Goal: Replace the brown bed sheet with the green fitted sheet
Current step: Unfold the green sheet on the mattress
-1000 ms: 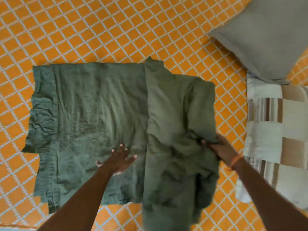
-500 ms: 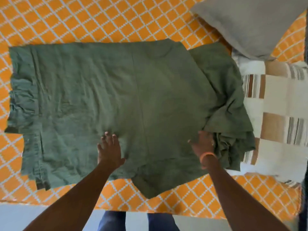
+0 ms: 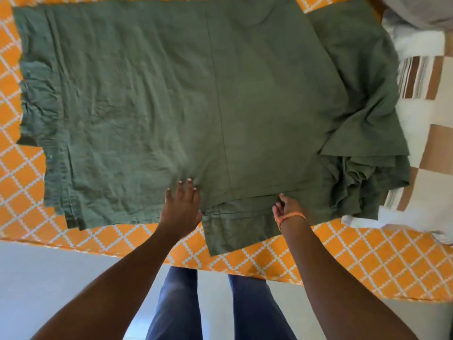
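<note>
Since previous frame: right hand (image 3: 287, 209) shifted off bunched folds to near edge layers, now pinching them. Left hand (image 3: 181, 209) flat, fingers straight, pressing green fitted sheet (image 3: 171, 94), part-unfolded on orange patterned cover (image 3: 282, 261). Advice: keep left anchoring, lift one layer only, unfold toward pillows (image 3: 426, 123).

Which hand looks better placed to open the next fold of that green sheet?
Probably the right hand: its fingers curl at the layered fold edge of the sheet. The left hand lies flat.

a striped patchwork pillow (image 3: 424, 99) lies beside a grey pillow (image 3: 416, 11).
</note>
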The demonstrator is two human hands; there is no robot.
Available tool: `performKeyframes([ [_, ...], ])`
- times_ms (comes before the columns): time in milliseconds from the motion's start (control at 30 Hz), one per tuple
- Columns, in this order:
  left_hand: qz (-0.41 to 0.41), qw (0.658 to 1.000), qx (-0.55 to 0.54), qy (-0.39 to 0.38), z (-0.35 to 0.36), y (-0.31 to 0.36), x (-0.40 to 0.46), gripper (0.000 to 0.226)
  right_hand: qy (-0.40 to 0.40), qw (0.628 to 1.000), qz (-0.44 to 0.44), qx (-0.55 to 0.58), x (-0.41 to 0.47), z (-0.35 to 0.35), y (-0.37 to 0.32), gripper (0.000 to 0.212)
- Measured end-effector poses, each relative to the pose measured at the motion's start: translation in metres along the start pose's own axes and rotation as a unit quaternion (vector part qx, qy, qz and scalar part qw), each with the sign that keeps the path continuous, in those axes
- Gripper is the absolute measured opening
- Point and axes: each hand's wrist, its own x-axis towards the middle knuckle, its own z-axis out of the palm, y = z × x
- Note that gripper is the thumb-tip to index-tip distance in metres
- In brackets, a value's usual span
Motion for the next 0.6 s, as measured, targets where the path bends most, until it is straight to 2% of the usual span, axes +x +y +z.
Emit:
performKeyframes([
  [100, 0.024, 1.000, 0.002, 0.016, -0.003, 0.006, -0.006, 0.096, -0.031, 0.997, 0.042, 0.059, -0.001, 0.008, -0.003, 0.016],
  [167, 0.026, 0.999, 0.014, 0.016, -0.001, 0.010, -0.006, 0.095, -0.046, 0.994, 0.081, 0.060, -0.004, 0.010, -0.006, 0.025],
  [200, 0.024, 0.999, 0.016, 0.017, -0.001, 0.013, -0.006, 0.086, -0.037, 0.996, 0.076, 0.036, -0.002, 0.012, -0.010, 0.028],
  [300, 0.020, 0.998, 0.033, 0.049, -0.004, 0.020, -0.005, 0.032, -0.021, 0.998, 0.023, -0.051, -0.008, 0.017, -0.022, 0.029],
  [367, 0.020, 0.996, 0.050, 0.066, -0.006, 0.020, -0.004, 0.017, -0.021, 0.997, 0.001, -0.071, -0.014, 0.016, -0.024, 0.040],
  [500, 0.031, 0.995, 0.040, 0.081, -0.010, 0.012, 0.001, 0.017, -0.051, 0.998, -0.003, -0.042, -0.026, 0.012, -0.016, 0.037],
  [600, 0.052, 0.995, 0.009, 0.082, -0.006, 0.002, 0.004, 0.022, -0.094, 0.994, 0.042, 0.039, -0.033, 0.015, -0.007, 0.031],
])
